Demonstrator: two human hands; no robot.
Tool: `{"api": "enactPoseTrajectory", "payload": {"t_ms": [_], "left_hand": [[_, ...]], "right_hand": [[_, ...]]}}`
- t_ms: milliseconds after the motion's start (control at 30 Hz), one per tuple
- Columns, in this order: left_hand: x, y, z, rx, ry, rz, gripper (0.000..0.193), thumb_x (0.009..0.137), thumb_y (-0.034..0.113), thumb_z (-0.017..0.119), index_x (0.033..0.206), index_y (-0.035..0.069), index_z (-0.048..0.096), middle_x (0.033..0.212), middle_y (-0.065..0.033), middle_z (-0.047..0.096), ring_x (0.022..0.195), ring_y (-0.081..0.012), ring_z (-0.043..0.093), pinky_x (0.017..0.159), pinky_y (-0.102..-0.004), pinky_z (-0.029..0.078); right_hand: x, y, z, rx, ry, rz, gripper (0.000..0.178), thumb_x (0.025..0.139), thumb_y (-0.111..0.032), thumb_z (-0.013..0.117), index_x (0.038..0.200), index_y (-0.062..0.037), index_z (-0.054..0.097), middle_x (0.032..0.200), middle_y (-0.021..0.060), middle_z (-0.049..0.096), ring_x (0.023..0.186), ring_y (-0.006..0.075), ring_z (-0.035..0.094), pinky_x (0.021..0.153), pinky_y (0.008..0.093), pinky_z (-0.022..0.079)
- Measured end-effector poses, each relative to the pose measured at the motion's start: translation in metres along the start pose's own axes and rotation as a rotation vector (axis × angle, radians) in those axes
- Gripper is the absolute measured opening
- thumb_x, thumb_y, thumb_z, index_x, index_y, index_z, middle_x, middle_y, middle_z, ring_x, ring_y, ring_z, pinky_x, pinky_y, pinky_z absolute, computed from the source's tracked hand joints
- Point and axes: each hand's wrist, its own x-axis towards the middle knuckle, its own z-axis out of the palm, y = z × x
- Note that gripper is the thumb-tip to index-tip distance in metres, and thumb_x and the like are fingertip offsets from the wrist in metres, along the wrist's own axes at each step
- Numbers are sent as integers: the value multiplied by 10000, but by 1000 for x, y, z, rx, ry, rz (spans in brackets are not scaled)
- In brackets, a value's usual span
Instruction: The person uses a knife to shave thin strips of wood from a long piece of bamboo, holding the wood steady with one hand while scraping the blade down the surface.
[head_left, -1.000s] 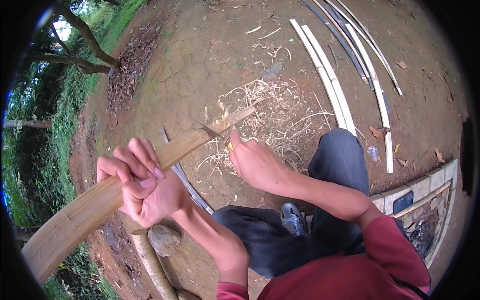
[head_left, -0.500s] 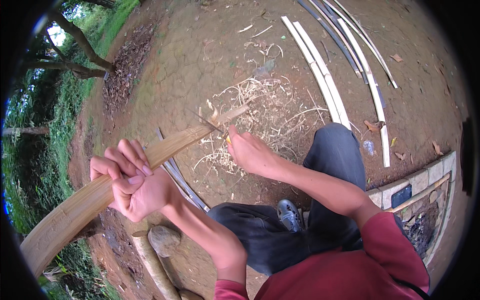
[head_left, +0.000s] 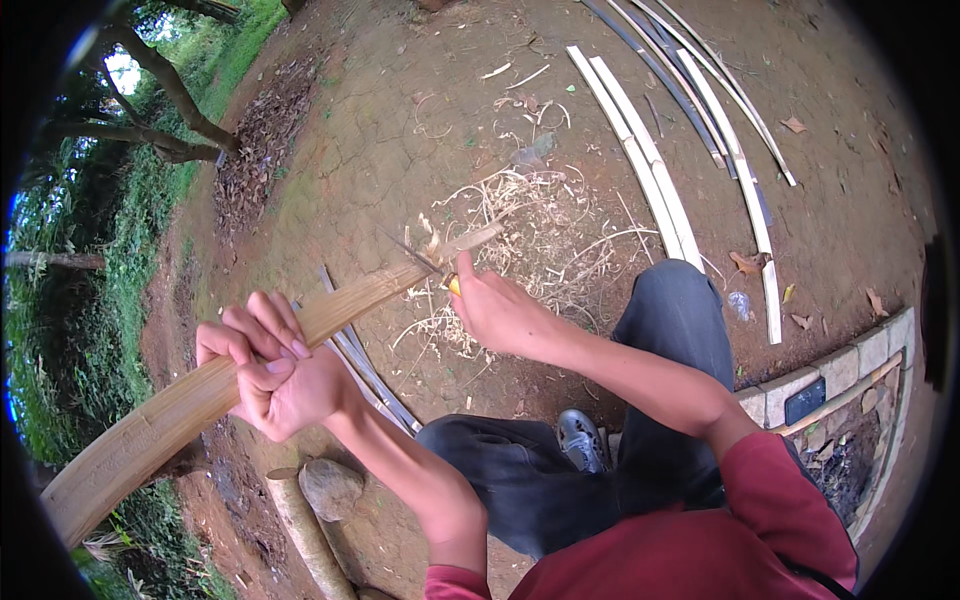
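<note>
My left hand (head_left: 285, 370) is closed around a long, broad bamboo strip (head_left: 150, 435) that runs from the lower left to its narrower tip over the shavings. In my right hand (head_left: 500, 310) is a knife with a yellow handle (head_left: 455, 286), mostly covered by my fingers. The thin dark knife blade (head_left: 408, 250) lies across the strip close to its far end. Just beyond the blade a pale curl of shaving (head_left: 431, 240) stands up from the wood.
Bamboo shavings (head_left: 545, 220) litter the ground ahead. Long split strips (head_left: 640, 160) lie at the far right, more (head_left: 365, 370) under the held piece. A log (head_left: 305, 530) and stone (head_left: 330, 488) are at lower left; a dark phone (head_left: 805, 400) rests on the brick edging (head_left: 845, 372).
The whole view has shifted slightly. My left hand and the strip sit a little further right; the knife stays across the strip near the same spot.
</note>
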Motion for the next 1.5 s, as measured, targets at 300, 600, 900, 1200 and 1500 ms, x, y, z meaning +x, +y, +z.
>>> {"api": "enactPoseTrajectory", "payload": {"t_ms": [300, 600, 900, 1200, 1500], "left_hand": [[-12, 2, 12, 68, -34, 0, 157, 571, 7, 401, 679, 86, 318, 539, -31, 279, 452, -124, 274, 398, -221, 249], [-3, 2, 0, 86, 44, 24, 153, 583, 17, 413, 695, 80, 331, 536, -33, 283, 446, -126, 273, 397, -223, 242], [-8, 2, 4, 30, 44, -4, 115, 613, 35, 401, 690, 83, 331, 534, -28, 275, 448, -120, 269, 406, -217, 241], [-3, 3, -12, 113, 67, 51, 117, 608, 25, 395, 676, 90, 325, 529, -25, 275, 448, -123, 270, 394, -216, 233], [-13, 4, 2, 85, 68, 39, 179, 542, -17, 410, 677, 71, 332, 528, -32, 300, 435, -121, 280, 413, -221, 261]], "right_hand": [[-4, 12, 13, 22, -21, 88, 319, 976, -129, 384, 1080, 172, 382, 588, 220, 582, 526, 377, 607, 505, 446, 509], [-15, -7, 1, 49, -49, -32, 378, 965, -129, 398, 1155, 193, 350, 554, 194, 571, 491, 360, 582, 500, 440, 491], [-6, 21, 13, -100, 56, -22, 224, 958, -118, 444, 1039, 90, 444, 621, 222, 612, 595, 390, 638, 548, 452, 522], [-23, -5, 8, -15, 26, -52, 255, 939, -118, 477, 1076, 91, 431, 581, 221, 573, 571, 420, 601, 546, 498, 475], [9, 42, 31, -95, 27, 69, 246, 946, -104, 445, 1065, 111, 430, 631, 225, 592, 596, 400, 608, 570, 486, 482]]}}
